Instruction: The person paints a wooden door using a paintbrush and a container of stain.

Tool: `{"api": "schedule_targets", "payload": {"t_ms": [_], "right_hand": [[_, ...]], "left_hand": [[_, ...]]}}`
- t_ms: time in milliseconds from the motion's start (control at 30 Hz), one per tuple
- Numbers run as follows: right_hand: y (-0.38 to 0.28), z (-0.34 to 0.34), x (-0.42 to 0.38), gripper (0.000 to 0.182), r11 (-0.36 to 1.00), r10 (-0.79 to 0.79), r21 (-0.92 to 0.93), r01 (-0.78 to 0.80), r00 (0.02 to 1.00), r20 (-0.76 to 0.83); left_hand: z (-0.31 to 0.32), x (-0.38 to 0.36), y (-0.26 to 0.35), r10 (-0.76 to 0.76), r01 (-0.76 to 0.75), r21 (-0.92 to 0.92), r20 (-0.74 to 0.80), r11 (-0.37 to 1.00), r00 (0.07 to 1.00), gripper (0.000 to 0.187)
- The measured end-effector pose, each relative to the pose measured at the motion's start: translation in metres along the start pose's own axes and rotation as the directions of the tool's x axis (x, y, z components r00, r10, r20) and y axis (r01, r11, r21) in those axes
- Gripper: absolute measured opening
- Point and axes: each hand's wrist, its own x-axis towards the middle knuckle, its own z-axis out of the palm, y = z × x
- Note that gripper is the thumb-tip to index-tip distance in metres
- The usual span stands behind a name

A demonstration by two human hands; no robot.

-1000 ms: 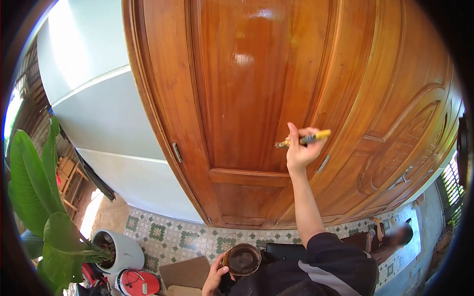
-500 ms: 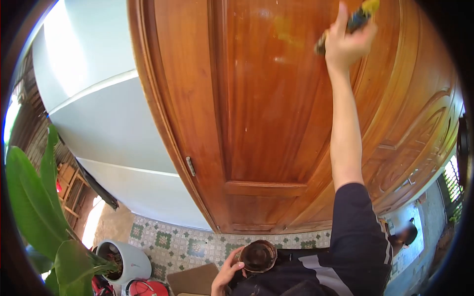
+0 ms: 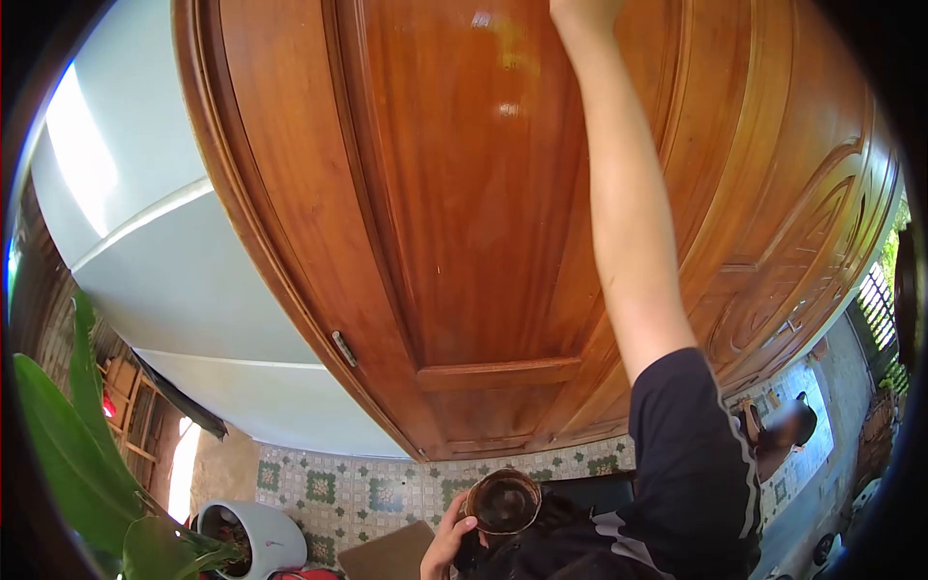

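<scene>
My left hand (image 3: pixel 448 541) is closed on the rim and side of a round bowl (image 3: pixel 504 502) with dark liquid in it, held low in front of my body. My right arm stretches up across a glossy brown wooden door (image 3: pixel 474 242). Only the wrist and base of my right hand (image 3: pixel 585 12) show at the top edge. Its fingers, and anything in them, are cut off by the frame. Wet-looking shiny patches lie on the upper door panel near this hand.
A metal hinge (image 3: pixel 343 349) sits on the door frame's left side. Beside it is a pale wall (image 3: pixel 232 290). A potted plant (image 3: pixel 261 536) stands at lower left on the patterned tile floor (image 3: pixel 387 493). Another person (image 3: pixel 788 430) is low at the right.
The view has shifted, and my right hand has moved up and left, mostly out of frame. The brush seen in it earlier is out of sight. My left hand still holds the bowl.
</scene>
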Motion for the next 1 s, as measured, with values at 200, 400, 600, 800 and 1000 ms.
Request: {"api": "schedule_targets", "payload": {"t_ms": [200, 400, 600, 800, 1000], "right_hand": [[-0.022, -0.072, -0.116, 0.022, 0.978, -0.083, -0.191, 0.084, 0.996, 0.016], [-0.085, -0.156, -0.197, 0.026, 0.958, 0.003, -0.283, 0.052, 0.982, 0.190], [-0.136, -0.221, -0.253, 0.026, 0.933, 0.138, -0.360, -0.002, 0.927, 0.350], [-0.171, -0.255, -0.292, 0.027, 0.897, 0.256, -0.437, -0.063, 0.881, 0.397], [-0.182, -0.259, -0.291, 0.027, 0.878, 0.322, -0.466, -0.107, 0.853, 0.411]], "left_hand": [[0.013, 0.000, 0.006, -0.068, 0.069, -0.026, 0.020, 0.997, 0.997, 0.069], [0.022, -0.007, 0.003, -0.117, 0.116, -0.047, -0.028, 0.992, 0.993, 0.069], [0.029, -0.016, 0.008, -0.082, 0.079, -0.035, -0.084, 0.996, 0.993, 0.070], [0.024, -0.041, -0.008, -0.032, 0.017, -0.095, -0.160, 0.995, 0.987, 0.069], [0.020, -0.063, -0.015, 0.008, -0.044, -0.155, -0.221, 0.987, 0.975, 0.067]]}}
